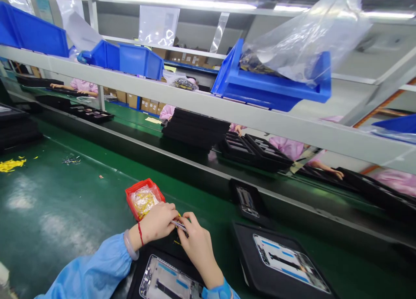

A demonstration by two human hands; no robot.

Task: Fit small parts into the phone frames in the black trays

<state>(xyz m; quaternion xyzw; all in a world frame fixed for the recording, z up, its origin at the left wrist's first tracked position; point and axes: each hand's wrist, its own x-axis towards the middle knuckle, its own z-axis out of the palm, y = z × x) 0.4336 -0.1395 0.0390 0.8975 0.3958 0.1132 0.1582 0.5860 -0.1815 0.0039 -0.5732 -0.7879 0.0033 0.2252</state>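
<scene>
My left hand (pixel 158 223) and my right hand (pixel 199 243) meet in front of me, fingertips close together. Between them shows a slim silver tool (pixel 180 225) that looks like tweezers; its far end goes under the fingers of my right hand. My left hand is closed in a pinch, and what its fingertips hold is hidden. Just behind my left hand is a red bin (pixel 130 200) with a clear bag of small yellow pieces (pixel 144 199). Below my hands lies a metal phone frame (pixel 167 276) with blue strips, in a black tray (pixel 136 273).
At right, another phone frame (pixel 289 262) rests on a black tray (pixel 247 251), with a smaller tray (pixel 235 188) behind it. Yellow scraps (pixel 12 164) and dark bits (pixel 70 160) lie at left. Blue bins (pixel 276 84) stand on a shelf overhead. Co-workers in pink sleeves (pixel 286 147) sit across.
</scene>
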